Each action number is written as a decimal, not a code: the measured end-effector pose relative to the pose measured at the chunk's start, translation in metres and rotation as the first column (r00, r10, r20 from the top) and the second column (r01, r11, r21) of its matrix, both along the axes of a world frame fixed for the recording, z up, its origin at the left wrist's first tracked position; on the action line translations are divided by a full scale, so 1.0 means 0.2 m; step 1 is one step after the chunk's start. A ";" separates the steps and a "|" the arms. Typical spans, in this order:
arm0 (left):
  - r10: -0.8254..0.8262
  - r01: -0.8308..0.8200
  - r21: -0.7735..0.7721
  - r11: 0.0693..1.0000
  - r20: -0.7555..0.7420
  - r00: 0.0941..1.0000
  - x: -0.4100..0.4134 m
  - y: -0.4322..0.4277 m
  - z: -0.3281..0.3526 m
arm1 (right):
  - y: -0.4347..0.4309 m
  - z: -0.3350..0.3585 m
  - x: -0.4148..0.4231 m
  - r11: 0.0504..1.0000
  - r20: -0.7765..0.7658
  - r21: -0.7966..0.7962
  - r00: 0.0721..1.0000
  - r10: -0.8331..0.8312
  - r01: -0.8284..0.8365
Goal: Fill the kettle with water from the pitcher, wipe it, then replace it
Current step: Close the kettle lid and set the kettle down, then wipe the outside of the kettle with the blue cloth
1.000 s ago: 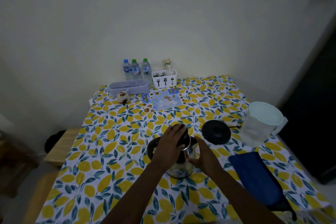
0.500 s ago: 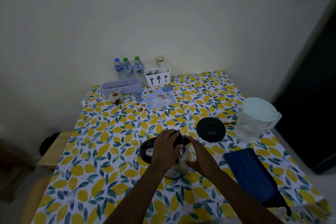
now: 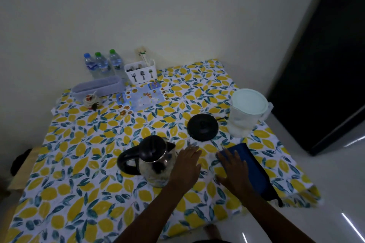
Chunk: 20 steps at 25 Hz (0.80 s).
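Note:
The steel kettle [image 3: 153,161] with a black lid and black handle stands on the lemon-print tablecloth [image 3: 79,163], lid closed, handle pointing left. My left hand [image 3: 186,165] lies flat and open just right of the kettle, holding nothing. My right hand [image 3: 234,169] rests open on the left end of the folded blue cloth [image 3: 254,171]. The round black kettle base [image 3: 202,127] sits behind the hands. Right of the base stands the translucent pitcher [image 3: 246,113] with a pale lid.
Three water bottles [image 3: 102,64], a white cutlery caddy [image 3: 141,73], a lilac tray [image 3: 98,87], a small toy [image 3: 91,100] and a blue picture mat [image 3: 141,95] line the back. The base's cord runs toward the pitcher. A dark door [image 3: 325,55] stands at right.
Both hands have let go of the kettle and its lid. The left hand moved to the kettle's right side and the right hand shifted onto the blue cloth. The camera view moved closer.

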<state>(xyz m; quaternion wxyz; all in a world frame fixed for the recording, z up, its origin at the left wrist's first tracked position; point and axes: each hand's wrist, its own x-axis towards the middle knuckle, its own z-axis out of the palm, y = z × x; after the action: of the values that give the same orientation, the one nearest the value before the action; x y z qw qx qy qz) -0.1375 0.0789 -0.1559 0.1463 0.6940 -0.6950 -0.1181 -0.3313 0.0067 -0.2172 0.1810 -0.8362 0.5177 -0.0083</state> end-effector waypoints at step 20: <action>0.023 -0.023 0.006 1.000 -0.094 0.995 -0.07 -0.09 -0.08 | -0.23 -0.15 -0.24 0.966 0.111 0.140 0.966 -0.234 0.218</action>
<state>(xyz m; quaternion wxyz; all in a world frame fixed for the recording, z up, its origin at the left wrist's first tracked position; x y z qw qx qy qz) -0.1521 0.0606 -0.1726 0.1786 0.6960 -0.6789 -0.1508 -0.3795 -0.0387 -0.2475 0.2639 -0.7561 0.5969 -0.0494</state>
